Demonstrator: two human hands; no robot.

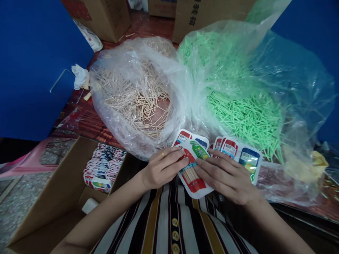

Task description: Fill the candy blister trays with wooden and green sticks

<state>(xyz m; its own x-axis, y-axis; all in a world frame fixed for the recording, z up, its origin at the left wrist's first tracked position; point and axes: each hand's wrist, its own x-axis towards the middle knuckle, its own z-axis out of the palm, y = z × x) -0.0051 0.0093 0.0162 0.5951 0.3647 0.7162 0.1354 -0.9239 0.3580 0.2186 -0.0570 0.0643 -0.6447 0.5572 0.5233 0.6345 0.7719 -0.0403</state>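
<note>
Between my hands, close to my striped shirt, is a toothpick packet (pixel 194 180) in red, white and green, with pale sticks showing in its lower part. My left hand (pixel 162 168) grips its left edge, fingers bent over the front. On the other edge my right hand (pixel 225 173) closes its fingers; both thumbs are hidden. Behind the held packet lies another packet (pixel 182 135), partly covered by it. More overlapping packets (pixel 249 158) with red and blue labels lie beyond my right hand's fingers, touching or very near them.
A clear bag of wooden sticks (pixel 148 100) stands open at centre left, beside a clear bag of green sticks (pixel 246 116). At lower left, a cardboard box (pixel 45 197) holds many stacked packets (pixel 104 165). Cardboard cartons (pixel 212 16) stand behind; blue panels (pixel 39 70) flank the table.
</note>
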